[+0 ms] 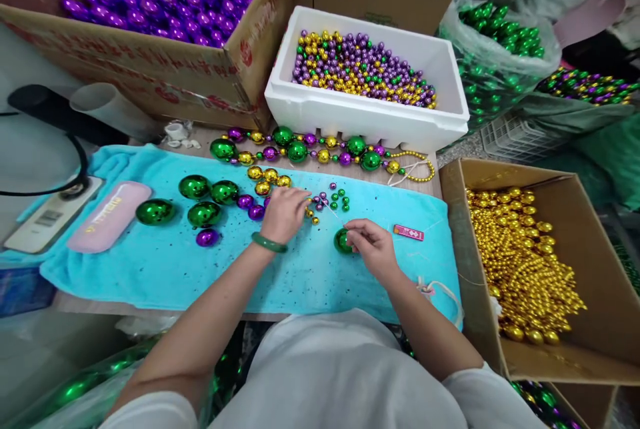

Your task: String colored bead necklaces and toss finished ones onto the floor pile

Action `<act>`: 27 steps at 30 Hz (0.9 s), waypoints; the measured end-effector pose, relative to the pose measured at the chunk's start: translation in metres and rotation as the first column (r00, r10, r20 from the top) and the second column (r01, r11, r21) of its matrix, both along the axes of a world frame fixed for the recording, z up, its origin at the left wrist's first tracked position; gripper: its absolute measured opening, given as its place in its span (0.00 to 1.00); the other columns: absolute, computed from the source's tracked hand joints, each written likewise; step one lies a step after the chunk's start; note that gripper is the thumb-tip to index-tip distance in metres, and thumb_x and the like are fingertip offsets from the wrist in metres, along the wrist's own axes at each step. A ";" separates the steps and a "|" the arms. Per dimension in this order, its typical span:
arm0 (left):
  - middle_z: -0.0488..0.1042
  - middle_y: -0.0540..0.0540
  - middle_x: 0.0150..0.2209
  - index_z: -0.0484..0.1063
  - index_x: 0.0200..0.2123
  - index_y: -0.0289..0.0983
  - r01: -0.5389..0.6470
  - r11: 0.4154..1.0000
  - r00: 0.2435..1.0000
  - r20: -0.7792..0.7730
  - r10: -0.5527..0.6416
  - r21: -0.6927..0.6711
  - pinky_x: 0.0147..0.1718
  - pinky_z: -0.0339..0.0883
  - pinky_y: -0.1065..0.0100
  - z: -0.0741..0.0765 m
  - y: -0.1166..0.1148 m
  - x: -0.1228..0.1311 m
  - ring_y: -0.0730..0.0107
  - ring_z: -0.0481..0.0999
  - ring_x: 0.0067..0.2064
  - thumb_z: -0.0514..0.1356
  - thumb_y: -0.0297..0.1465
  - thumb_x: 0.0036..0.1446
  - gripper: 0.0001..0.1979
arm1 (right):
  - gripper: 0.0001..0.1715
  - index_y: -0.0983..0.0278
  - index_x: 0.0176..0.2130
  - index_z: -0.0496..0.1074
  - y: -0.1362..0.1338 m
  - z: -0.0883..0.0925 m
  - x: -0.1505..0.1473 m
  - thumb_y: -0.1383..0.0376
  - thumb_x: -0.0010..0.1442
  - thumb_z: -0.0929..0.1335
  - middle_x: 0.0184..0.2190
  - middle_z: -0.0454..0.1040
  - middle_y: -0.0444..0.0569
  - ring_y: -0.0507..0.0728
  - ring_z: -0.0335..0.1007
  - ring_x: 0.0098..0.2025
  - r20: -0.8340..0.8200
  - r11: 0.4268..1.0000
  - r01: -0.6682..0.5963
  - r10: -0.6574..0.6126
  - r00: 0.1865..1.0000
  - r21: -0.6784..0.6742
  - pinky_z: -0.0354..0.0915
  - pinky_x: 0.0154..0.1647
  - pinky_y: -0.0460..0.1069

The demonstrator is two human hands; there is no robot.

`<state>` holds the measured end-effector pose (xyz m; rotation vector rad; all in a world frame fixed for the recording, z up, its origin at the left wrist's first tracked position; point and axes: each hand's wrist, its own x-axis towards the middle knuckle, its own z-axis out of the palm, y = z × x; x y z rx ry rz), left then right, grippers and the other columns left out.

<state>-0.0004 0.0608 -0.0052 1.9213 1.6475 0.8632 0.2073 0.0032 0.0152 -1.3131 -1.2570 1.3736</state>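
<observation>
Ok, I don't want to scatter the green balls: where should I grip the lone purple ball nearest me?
Pinch the purple ball across its widest part, fingers coming down from above and the near side. It is a smooth sphere, a big green ball sits just behind it, and toward you lies only towel.

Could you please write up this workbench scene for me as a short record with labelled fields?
Surface: teal towel spread on a table
Left hand: green bangle at the wrist, fingertips at the small loose beads
Right hand: holds a green ball on the towel
Loose on towel: large green balls, pink case
Behind: finished strand, white foam box of mixed beads
Right side: cardboard box of gold beads
</observation>
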 end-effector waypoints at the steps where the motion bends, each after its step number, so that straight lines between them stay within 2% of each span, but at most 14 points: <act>1: 0.78 0.41 0.43 0.77 0.41 0.38 0.080 0.997 0.984 -0.162 -0.080 -0.007 0.51 0.60 0.54 -0.003 0.007 0.005 0.56 0.69 0.48 0.57 0.32 0.57 0.12 | 0.11 0.64 0.35 0.73 0.001 0.002 0.002 0.59 0.53 0.68 0.19 0.68 0.42 0.49 0.61 0.20 -0.018 1.000 0.026 -0.026 0.999 -0.009 0.59 0.21 0.45; 4: 0.78 0.40 0.42 0.75 0.45 0.39 0.156 0.984 0.885 -0.430 -0.179 -0.089 0.47 0.59 0.54 -0.007 0.020 0.019 0.53 0.67 0.48 0.55 0.31 0.58 0.14 | 0.12 0.64 0.34 0.72 0.001 0.006 0.007 0.58 0.51 0.69 0.18 0.66 0.41 0.48 0.58 0.19 -0.034 0.996 0.092 -0.093 0.995 -0.019 0.56 0.20 0.44; 7: 0.78 0.38 0.41 0.75 0.44 0.39 0.143 0.981 0.846 -0.498 -0.190 -0.130 0.46 0.58 0.53 -0.010 0.026 0.027 0.51 0.67 0.48 0.55 0.31 0.58 0.13 | 0.13 0.64 0.32 0.72 0.002 0.006 0.011 0.57 0.51 0.69 0.18 0.66 0.41 0.48 0.58 0.19 -0.019 0.991 0.132 -0.132 0.991 -0.022 0.55 0.19 0.44; 9: 0.78 0.37 0.40 0.76 0.43 0.38 0.136 0.979 0.857 -0.478 -0.192 -0.149 0.47 0.57 0.52 -0.010 0.027 0.028 0.50 0.67 0.48 0.56 0.30 0.57 0.13 | 0.13 0.64 0.32 0.72 0.002 0.003 0.013 0.57 0.51 0.68 0.18 0.66 0.41 0.48 0.57 0.19 -0.007 0.989 0.145 -0.145 0.989 -0.019 0.54 0.19 0.44; 12: 0.78 0.38 0.40 0.76 0.42 0.39 0.083 0.988 0.954 -0.277 -0.117 -0.133 0.51 0.56 0.50 -0.006 0.025 0.026 0.50 0.67 0.50 0.58 0.28 0.54 0.12 | 0.13 0.64 0.31 0.72 0.002 0.000 0.014 0.56 0.51 0.68 0.17 0.65 0.41 0.49 0.58 0.19 0.007 0.987 0.163 -0.163 0.987 -0.002 0.55 0.19 0.44; 14: 0.77 0.40 0.41 0.76 0.40 0.38 -0.009 0.988 0.997 0.078 0.021 -0.155 0.52 0.58 0.53 0.000 0.024 0.020 0.54 0.69 0.49 0.59 0.30 0.54 0.11 | 0.13 0.64 0.31 0.72 0.001 -0.001 0.015 0.56 0.52 0.68 0.17 0.65 0.41 0.49 0.58 0.20 0.011 0.985 0.173 -0.173 0.985 0.012 0.55 0.19 0.44; 15: 0.77 0.41 0.41 0.76 0.40 0.38 -0.046 0.975 0.945 0.308 0.113 -0.216 0.50 0.61 0.55 0.005 0.022 0.016 0.57 0.71 0.47 0.60 0.32 0.53 0.11 | 0.12 0.64 0.30 0.72 0.000 -0.001 0.015 0.57 0.52 0.68 0.17 0.65 0.41 0.49 0.58 0.20 0.012 0.985 0.173 -0.174 0.985 0.018 0.55 0.19 0.44; 16: 0.77 0.42 0.40 0.76 0.40 0.38 -0.049 0.952 0.824 0.527 0.209 -0.302 0.47 0.64 0.59 0.010 0.021 0.012 0.61 0.73 0.44 0.61 0.33 0.53 0.11 | 0.12 0.64 0.30 0.72 -0.002 -0.001 0.015 0.57 0.52 0.68 0.17 0.65 0.41 0.49 0.58 0.20 0.011 0.985 0.170 -0.170 0.985 0.021 0.55 0.19 0.44; 17: 0.77 0.43 0.39 0.76 0.40 0.38 -0.012 0.921 0.650 0.697 0.303 -0.389 0.43 0.67 0.62 0.015 0.019 0.007 0.65 0.74 0.40 0.62 0.34 0.53 0.12 | 0.11 0.64 0.30 0.72 -0.003 -0.002 0.015 0.58 0.52 0.68 0.17 0.65 0.41 0.49 0.57 0.20 0.010 0.986 0.164 -0.165 0.986 0.025 0.55 0.19 0.44; 19: 0.76 0.46 0.36 0.75 0.41 0.37 0.117 0.866 0.300 0.849 0.436 -0.486 0.36 0.68 0.69 0.025 0.015 -0.003 0.73 0.74 0.34 0.63 0.33 0.52 0.12 | 0.10 0.65 0.29 0.73 -0.006 -0.002 0.015 0.59 0.52 0.68 0.17 0.65 0.42 0.48 0.57 0.19 0.009 0.989 0.146 -0.147 0.989 0.027 0.56 0.20 0.45; 20: 0.75 0.47 0.35 0.75 0.40 0.37 0.170 0.852 0.180 0.865 0.468 -0.496 0.34 0.69 0.71 0.030 0.013 -0.007 0.75 0.73 0.33 0.64 0.32 0.52 0.11 | 0.10 0.65 0.29 0.73 -0.008 -0.003 0.014 0.59 0.52 0.69 0.17 0.65 0.42 0.49 0.58 0.20 0.011 0.990 0.137 -0.138 0.990 0.027 0.56 0.20 0.45; 21: 0.75 0.47 0.34 0.75 0.39 0.36 0.198 0.845 0.100 0.868 0.486 -0.496 0.33 0.69 0.73 0.034 0.011 -0.010 0.76 0.73 0.32 0.64 0.30 0.52 0.10 | 0.10 0.65 0.29 0.74 -0.009 -0.003 0.013 0.60 0.52 0.69 0.17 0.66 0.42 0.49 0.58 0.20 0.013 0.991 0.128 -0.128 0.992 0.027 0.56 0.20 0.45; 23: 0.75 0.47 0.33 0.75 0.37 0.34 0.209 0.842 0.021 0.863 0.504 -0.497 0.32 0.70 0.75 0.039 0.007 -0.015 0.78 0.73 0.31 0.63 0.27 0.53 0.07 | 0.10 0.65 0.28 0.74 -0.010 -0.003 0.010 0.60 0.51 0.69 0.17 0.66 0.42 0.49 0.59 0.20 0.021 0.993 0.116 -0.116 0.993 0.027 0.57 0.21 0.45; 27: 0.76 0.47 0.33 0.75 0.36 0.34 0.212 0.838 -0.040 0.853 0.521 -0.502 0.30 0.71 0.75 0.041 0.001 -0.017 0.78 0.74 0.30 0.60 0.26 0.56 0.05 | 0.10 0.65 0.29 0.75 -0.010 -0.001 0.005 0.60 0.52 0.69 0.17 0.67 0.43 0.49 0.59 0.20 0.030 0.993 0.118 -0.119 0.992 0.029 0.57 0.20 0.45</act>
